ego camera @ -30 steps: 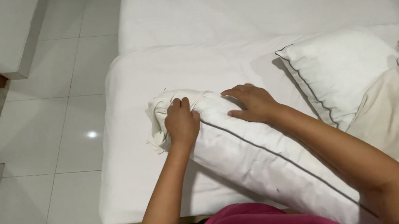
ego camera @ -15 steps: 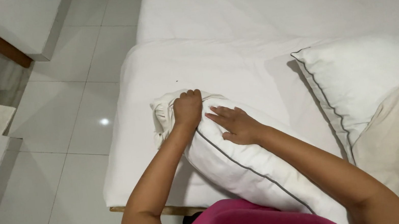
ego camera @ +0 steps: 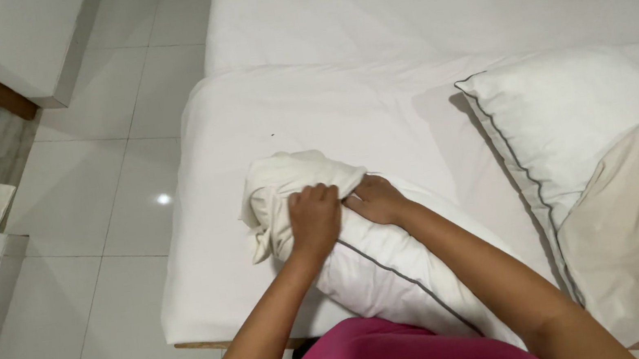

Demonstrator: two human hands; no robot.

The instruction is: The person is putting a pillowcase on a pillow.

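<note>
Pillow: white, with a thin dark piped seam; lies slantwise on the near part of the bed, its lower end against the person's pink garment, its upper end capped by the bunched case.
Pillowcase: off-white cloth, gathered in folds over the pillow's upper end, hanging slack at the left corner.
Left hand: closed in a fist, clamped on the gathered cloth at the pillow's end.
Right hand: fingers curled together, pressed to the pillow top just beside the left hand, the two now touching; whether it pinches cloth or only bears down cannot be told.
Change: a second ago the right hand lay spread on the pillow, apart from the left; half a second ago it was still open with fingers splayed; it has since drawn in to the cloth's edge and closed. The left hand has kept its grip throughout.
Reading: both hands now work the same edge of cloth, which suggests the case is being drawn along the pillow, with only the end covered so far.
Bed: white sheet, bearing everything listed.
Second pillow: white, dark piping, well apart at right.
Loose cloth: cream, draped over the second pillow's near side.
Floor: pale glossy tiles left of the bed.
</note>
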